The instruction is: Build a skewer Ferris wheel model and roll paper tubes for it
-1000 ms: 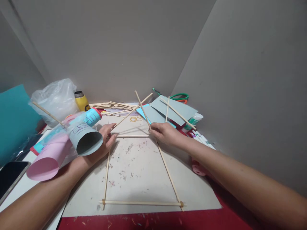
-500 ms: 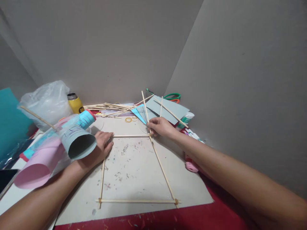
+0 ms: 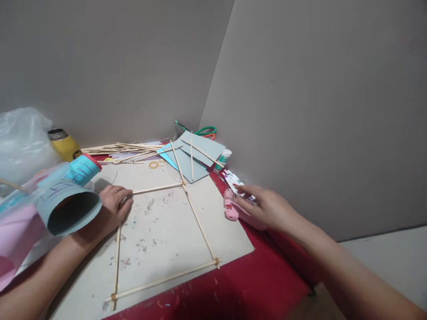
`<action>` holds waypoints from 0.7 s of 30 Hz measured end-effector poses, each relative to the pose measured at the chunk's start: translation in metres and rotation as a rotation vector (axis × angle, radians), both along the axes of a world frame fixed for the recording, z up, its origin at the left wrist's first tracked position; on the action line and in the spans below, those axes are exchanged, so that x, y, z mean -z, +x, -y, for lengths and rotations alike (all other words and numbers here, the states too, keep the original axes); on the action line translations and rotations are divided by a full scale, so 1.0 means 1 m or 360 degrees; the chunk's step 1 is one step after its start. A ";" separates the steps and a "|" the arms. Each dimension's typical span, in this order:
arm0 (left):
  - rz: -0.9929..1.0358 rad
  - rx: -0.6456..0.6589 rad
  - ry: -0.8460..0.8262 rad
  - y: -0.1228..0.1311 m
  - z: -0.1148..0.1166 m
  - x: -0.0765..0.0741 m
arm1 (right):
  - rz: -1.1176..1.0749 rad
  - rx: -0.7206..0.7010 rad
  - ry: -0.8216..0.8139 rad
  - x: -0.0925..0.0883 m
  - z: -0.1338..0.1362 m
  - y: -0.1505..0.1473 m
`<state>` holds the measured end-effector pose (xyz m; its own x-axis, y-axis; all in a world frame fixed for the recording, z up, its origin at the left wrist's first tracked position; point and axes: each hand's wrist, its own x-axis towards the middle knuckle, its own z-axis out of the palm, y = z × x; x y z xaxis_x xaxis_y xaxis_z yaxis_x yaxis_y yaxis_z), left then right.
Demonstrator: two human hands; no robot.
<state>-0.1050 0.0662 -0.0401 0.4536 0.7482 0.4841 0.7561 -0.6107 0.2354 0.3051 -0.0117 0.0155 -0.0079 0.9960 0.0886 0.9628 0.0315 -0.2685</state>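
Note:
A four-sided frame of thin wooden sticks (image 3: 201, 222) lies on the pale board, with brown bindings at its near corners and far right corner. My left hand (image 3: 115, 204) is closed around the far left corner and hides that joint. A stick's end runs out from between its fingers and thumb. My right hand (image 3: 265, 205) is off the frame, at the board's right side, with thumb and fingers apart. Its fingertips are over white marker pens (image 3: 233, 180) and beside a pink roll (image 3: 231, 211). Whether they touch either one I cannot tell.
Behind the frame lie loose sticks (image 3: 126, 149), rubber bands (image 3: 153, 165), grey card sheets (image 3: 207, 149), a glue bottle (image 3: 224, 156) and green-handled scissors (image 3: 207, 130). Paper tubes (image 3: 71, 206) overhang my left forearm, near a yellow bottle (image 3: 63, 146) and a plastic bag (image 3: 23, 138).
My right hand has let go of the stick at the far right corner and moved right to the marker pens. My left hand stays on its corner. The view has swung right.

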 end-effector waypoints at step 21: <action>-0.0128 0.0006 -0.0078 0.020 0.018 -0.012 | -0.0807 -0.0023 0.0110 0.020 0.046 0.023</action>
